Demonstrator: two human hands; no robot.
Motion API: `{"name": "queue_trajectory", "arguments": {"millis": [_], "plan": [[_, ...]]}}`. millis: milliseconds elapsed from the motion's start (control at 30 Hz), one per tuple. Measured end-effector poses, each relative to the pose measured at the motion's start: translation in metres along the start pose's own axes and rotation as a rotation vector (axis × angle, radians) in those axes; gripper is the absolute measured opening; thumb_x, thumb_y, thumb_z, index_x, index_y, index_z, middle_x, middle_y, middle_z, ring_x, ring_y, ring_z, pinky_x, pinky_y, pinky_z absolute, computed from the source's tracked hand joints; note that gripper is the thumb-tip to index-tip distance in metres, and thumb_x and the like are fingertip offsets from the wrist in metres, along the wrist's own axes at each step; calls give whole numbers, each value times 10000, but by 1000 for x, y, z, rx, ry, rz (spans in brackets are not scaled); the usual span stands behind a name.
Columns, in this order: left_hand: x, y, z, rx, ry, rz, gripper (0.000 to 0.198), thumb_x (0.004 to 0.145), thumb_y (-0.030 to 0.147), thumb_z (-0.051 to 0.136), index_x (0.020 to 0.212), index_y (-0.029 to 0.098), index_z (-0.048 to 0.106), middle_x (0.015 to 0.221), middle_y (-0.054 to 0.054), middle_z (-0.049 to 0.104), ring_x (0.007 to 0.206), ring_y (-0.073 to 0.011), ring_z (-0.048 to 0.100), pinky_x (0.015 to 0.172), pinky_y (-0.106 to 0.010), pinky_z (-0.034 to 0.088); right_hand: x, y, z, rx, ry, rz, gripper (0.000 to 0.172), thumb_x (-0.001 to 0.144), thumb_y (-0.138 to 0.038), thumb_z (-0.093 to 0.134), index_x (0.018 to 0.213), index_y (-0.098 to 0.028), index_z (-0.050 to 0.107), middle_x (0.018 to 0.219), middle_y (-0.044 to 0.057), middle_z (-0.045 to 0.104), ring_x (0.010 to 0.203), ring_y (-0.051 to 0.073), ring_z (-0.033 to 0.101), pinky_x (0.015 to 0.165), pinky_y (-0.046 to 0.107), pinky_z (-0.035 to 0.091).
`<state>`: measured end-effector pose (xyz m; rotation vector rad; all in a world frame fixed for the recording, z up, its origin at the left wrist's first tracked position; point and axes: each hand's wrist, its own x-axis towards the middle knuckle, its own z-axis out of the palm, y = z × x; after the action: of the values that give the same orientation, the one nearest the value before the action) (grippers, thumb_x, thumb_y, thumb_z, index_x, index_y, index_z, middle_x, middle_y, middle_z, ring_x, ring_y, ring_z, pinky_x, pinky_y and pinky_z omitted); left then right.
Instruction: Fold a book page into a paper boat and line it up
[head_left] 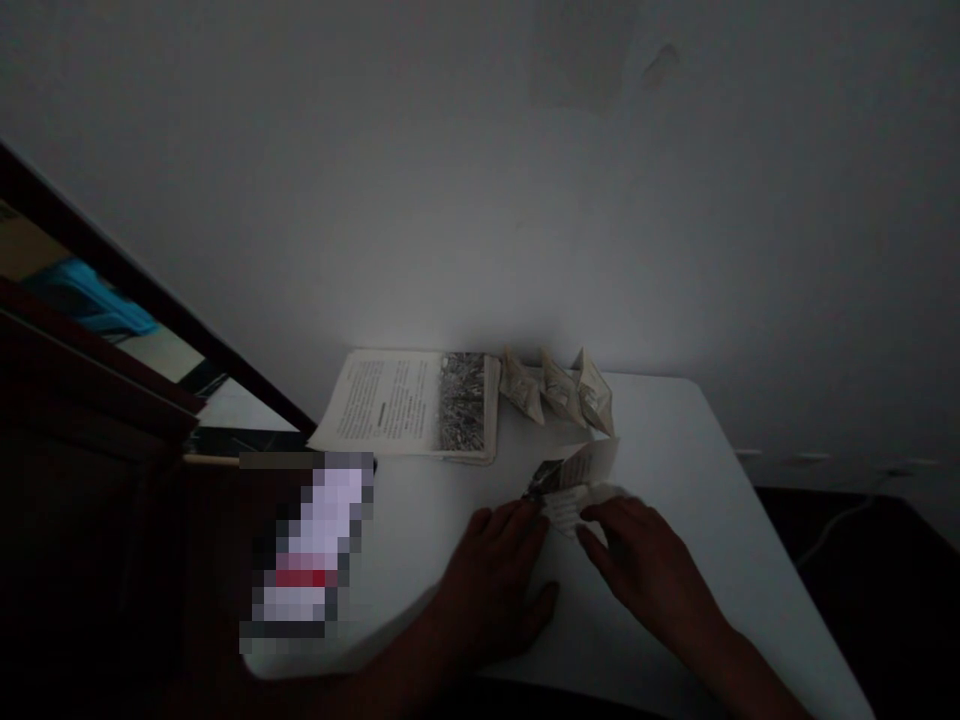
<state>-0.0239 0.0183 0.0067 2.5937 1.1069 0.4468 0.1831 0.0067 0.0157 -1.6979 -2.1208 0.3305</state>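
A partly folded sheet of printed paper (577, 482) lies on the white table (675, 560). My left hand (495, 575) rests flat on the table, its fingertips touching the sheet's left edge. My right hand (637, 565) presses on the sheet's near right part with fingers held together. Three folded paper shapes (559, 390) stand in a row behind the sheet. An open printed book (409, 405) lies at the back left of the table.
A pale wall rises straight behind the table. A dark wooden frame (150, 300) slants at the left. A blurred-out rectangular object (311, 550) sits at the table's left edge. The floor at the right is dark.
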Motion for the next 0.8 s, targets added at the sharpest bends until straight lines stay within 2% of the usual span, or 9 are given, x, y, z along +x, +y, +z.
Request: {"name": "queue_trajectory", "arguments": {"millis": [333, 600, 800], "plan": [[0, 2, -2, -1, 18, 2, 500, 793, 373, 517, 1243, 160, 470, 1310, -139, 478, 1174, -303, 436, 938, -470, 356, 16, -2, -3, -78, -123, 78, 125, 768, -332, 596, 821, -225, 634, 801, 36, 638, 768, 215, 592, 679, 324, 433], [0, 0, -2, -9, -8, -9, 510, 795, 376, 507, 1254, 159, 460, 1331, -138, 458, 1189, -306, 419, 950, -474, 338, 9, 4, -10, -33, -163, 122, 143, 774, -343, 587, 854, -241, 649, 752, 11, 654, 716, 196, 600, 650, 306, 422], [1, 0, -2, -13, 4, -6, 503, 795, 368, 509, 1255, 170, 458, 1333, -123, 464, 1174, -295, 433, 937, -465, 340, 6, 8, -10, -20, -146, 127, 149, 763, -340, 588, 862, -250, 655, 758, 9, 660, 718, 196, 606, 652, 305, 430]]}}
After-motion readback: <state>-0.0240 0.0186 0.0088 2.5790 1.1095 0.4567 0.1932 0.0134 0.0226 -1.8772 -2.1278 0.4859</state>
